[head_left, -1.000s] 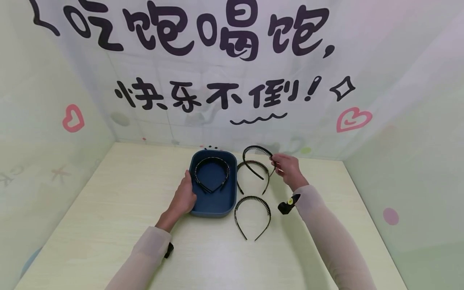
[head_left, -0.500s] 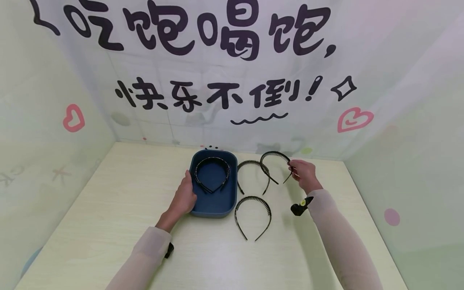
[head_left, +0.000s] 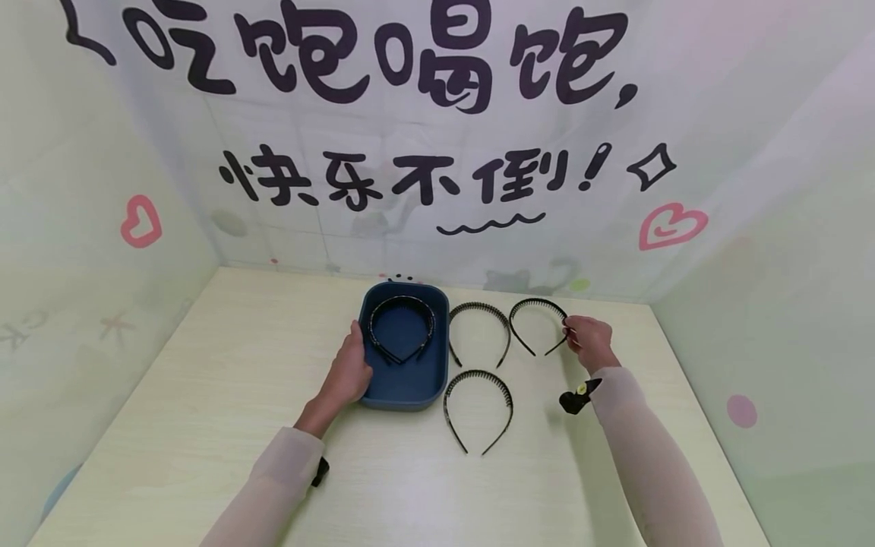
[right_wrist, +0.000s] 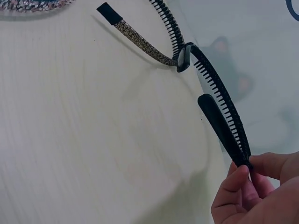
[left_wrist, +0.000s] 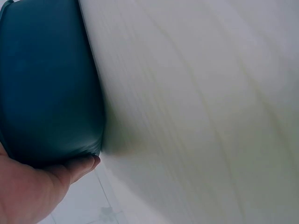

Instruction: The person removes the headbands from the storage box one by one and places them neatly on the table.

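Observation:
My left hand (head_left: 349, 371) grips the left side of a dark blue rectangular tray (head_left: 403, 389), with fingers against its outer wall in the left wrist view. Inside the tray lie black toothed headbands (head_left: 403, 301), overlapping so that their number is hard to tell. With thumb and fingertips, my right hand (head_left: 589, 340) pinches one arm of a black toothed headband (right_wrist: 216, 80) at the back right. Left of it on the table is another toothed headband (head_left: 478, 306), its glittery gold-brown arm (right_wrist: 140, 42) showing in the right wrist view. A third loose headband (head_left: 478, 373) lies nearer me.
The pale wood table (head_left: 410, 486) is enclosed by printed cloth walls on the left, back (head_left: 383, 251) and right. A small black wrist camera (head_left: 577, 399) is strapped at my right sleeve. The tray stands close to the back wall.
My right hand has moved right and slightly nearer with the pinched headband, which no longer overlaps the middle one from the head view. The left hand and tray stay put.

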A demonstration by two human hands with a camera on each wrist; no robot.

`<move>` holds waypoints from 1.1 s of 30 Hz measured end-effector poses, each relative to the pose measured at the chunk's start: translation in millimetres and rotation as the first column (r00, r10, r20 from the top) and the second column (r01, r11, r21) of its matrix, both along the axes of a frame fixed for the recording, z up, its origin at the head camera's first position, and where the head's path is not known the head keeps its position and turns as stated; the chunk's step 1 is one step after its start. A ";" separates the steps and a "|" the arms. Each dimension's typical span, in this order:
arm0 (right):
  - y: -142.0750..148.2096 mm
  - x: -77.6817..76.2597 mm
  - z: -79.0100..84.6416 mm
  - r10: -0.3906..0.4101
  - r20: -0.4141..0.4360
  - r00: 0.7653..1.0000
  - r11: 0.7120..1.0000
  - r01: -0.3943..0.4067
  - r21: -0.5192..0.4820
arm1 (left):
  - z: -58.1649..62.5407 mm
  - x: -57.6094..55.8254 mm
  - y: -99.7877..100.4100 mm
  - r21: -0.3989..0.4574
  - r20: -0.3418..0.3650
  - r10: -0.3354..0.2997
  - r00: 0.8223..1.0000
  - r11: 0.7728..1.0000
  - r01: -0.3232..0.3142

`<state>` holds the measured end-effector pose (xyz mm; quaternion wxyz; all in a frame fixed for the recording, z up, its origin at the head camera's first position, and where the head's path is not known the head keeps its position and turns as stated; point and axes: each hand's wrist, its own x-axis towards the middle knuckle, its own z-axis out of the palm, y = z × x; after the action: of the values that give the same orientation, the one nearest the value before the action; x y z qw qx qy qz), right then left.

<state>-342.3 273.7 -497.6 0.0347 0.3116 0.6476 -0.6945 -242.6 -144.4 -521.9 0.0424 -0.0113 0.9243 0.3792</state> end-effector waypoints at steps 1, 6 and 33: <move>1.7 0.1 -1.6 -0.006 0.004 1.000 1.000 0.006 0.002 | -0.1 0.0 -0.1 0.000 -0.001 0.001 1.000 1.000 -0.001; 7.0 0.5 -7.2 -0.019 0.013 1.000 1.000 0.019 0.014 | -0.2 0.2 -0.5 0.000 -0.005 0.002 1.000 1.000 -0.002; 3.4 3.7 -16.7 0.079 0.027 0.997 0.989 -0.082 0.123 | -1.6 0.3 -0.2 -0.016 -0.013 0.001 1.000 1.000 -0.001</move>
<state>-338.6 277.1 -514.2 0.0502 0.2943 0.7012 -0.6474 -242.2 -144.7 -523.5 0.0362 -0.0097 0.9275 0.3719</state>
